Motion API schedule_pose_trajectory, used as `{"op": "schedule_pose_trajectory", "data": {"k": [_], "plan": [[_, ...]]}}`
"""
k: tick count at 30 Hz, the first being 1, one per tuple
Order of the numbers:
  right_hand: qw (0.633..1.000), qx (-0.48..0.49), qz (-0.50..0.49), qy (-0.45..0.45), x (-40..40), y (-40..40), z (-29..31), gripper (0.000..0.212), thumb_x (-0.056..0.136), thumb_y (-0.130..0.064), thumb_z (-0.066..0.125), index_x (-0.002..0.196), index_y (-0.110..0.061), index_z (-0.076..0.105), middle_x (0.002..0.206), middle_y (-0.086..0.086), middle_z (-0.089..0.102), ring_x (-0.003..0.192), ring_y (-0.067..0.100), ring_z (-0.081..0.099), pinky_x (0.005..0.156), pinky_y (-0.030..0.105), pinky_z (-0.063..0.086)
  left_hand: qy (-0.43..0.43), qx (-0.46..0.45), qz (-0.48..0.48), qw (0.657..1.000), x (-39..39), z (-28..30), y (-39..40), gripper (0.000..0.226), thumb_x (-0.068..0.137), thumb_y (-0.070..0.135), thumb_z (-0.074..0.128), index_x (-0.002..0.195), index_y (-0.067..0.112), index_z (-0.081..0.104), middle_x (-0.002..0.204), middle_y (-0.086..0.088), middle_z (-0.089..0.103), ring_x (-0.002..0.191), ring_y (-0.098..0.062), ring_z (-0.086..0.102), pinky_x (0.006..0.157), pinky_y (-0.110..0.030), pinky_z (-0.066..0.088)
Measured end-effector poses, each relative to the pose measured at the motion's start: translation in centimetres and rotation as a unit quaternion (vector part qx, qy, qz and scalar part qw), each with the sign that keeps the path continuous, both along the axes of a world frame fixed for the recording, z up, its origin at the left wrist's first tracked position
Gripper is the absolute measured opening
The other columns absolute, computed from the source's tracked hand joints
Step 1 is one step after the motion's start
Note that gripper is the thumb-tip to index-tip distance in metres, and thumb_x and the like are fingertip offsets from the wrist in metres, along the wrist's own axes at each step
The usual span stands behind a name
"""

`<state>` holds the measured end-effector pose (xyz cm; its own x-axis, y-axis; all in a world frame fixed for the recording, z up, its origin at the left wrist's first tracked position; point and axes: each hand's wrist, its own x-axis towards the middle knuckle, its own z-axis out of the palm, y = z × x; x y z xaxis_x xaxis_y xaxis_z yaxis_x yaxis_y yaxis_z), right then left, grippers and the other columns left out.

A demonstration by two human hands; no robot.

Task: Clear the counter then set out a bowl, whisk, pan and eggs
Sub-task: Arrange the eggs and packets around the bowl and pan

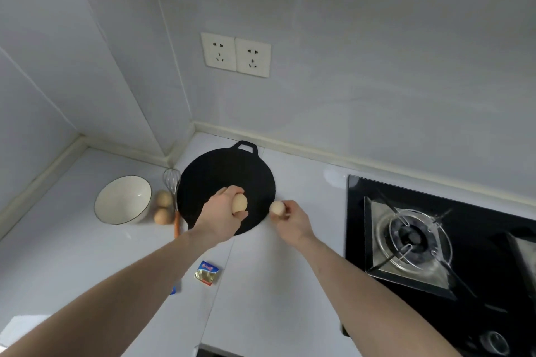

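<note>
A flat black pan (220, 174) lies on the white counter near the back wall. Left of it stands a white bowl (123, 200). Between bowl and pan lie a whisk (173, 191) with an orange handle and two brown eggs (163, 207). My left hand (222, 211) is over the pan and grips a brown egg (240, 203). My right hand (291, 220) is at the pan's right edge and pinches a paler egg (277, 207) in its fingertips.
A black gas hob (435, 243) with a metal burner ring fills the right side. A small foil packet (206, 273) lies on the counter near me, with a blue scrap (174, 290) beside my left forearm. Two wall sockets (236, 54) sit above the pan.
</note>
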<state>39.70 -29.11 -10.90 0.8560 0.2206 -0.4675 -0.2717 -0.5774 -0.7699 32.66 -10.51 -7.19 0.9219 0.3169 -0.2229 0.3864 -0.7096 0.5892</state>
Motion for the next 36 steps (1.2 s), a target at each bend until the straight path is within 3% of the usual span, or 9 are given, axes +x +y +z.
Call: {"op": "schedule_pose_trajectory", "data": {"k": [6, 10, 21, 30, 36], "plan": [[0.993, -0.064, -0.074, -0.063, 5.7, -7.7, 1.7, 0.024, 0.091, -0.025, 0.073, 0.107, -0.024, 0.056, 0.094, -0.007, 0.062, 0.093, 0.02, 0.062, 0.08, 0.024, 0.045, 0.014, -0.048, -0.037, 0.998, 7.5, -1.0, -6.1, 0.043, 0.088, 0.03, 0.075, 0.123, 0.024, 0.051, 0.114, 0.003, 0.059, 0.103, -0.023, 0.06, 0.089, -0.039, 0.054], [0.981, -0.15, -0.058, -0.108, 9.4, -11.4, 2.1, 0.03, 0.09, -0.026, 0.072, 0.116, -0.014, 0.063, 0.1, 0.0, 0.064, 0.093, 0.02, 0.06, 0.082, 0.026, 0.044, 0.041, -0.05, -0.05, 0.997, 11.9, -3.3, -9.7, 0.042, 0.089, 0.032, 0.074, 0.122, 0.023, 0.049, 0.115, -0.001, 0.057, 0.104, -0.027, 0.058, 0.086, -0.042, 0.056], [0.969, -0.208, -0.023, -0.135, 16.9, -13.2, -2.2, 0.031, 0.089, -0.033, 0.067, 0.117, -0.019, 0.062, 0.103, -0.004, 0.067, 0.098, 0.021, 0.063, 0.082, 0.032, 0.051, 0.031, -0.067, -0.057, 0.996, 21.4, -9.2, -15.1, 0.044, 0.091, 0.028, 0.071, 0.129, 0.018, 0.051, 0.126, -0.005, 0.048, 0.113, -0.03, 0.052, 0.094, -0.036, 0.047], [0.961, -0.237, -0.006, -0.143, 20.9, -12.0, -5.3, 0.031, 0.094, -0.035, 0.06, 0.118, -0.016, 0.062, 0.111, 0.003, 0.068, 0.094, 0.025, 0.06, 0.074, 0.033, 0.047, 0.013, -0.095, -0.017, 0.995, 25.5, -11.2, -16.9, 0.045, 0.087, 0.027, 0.073, 0.129, 0.019, 0.057, 0.13, -0.005, 0.051, 0.116, -0.028, 0.056, 0.085, -0.024, 0.038], [0.96, -0.23, -0.015, -0.162, 22.2, -11.4, -5.9, 0.027, 0.095, -0.031, 0.058, 0.117, -0.018, 0.067, 0.112, 0.005, 0.069, 0.093, 0.027, 0.06, 0.076, 0.031, 0.044, 0.02, -0.138, 0.014, 0.99, 26.2, -11.2, -17.3, 0.059, 0.088, 0.034, 0.072, 0.142, 0.021, 0.052, 0.14, -0.004, 0.051, 0.125, -0.028, 0.055, 0.104, -0.031, 0.045]]}}
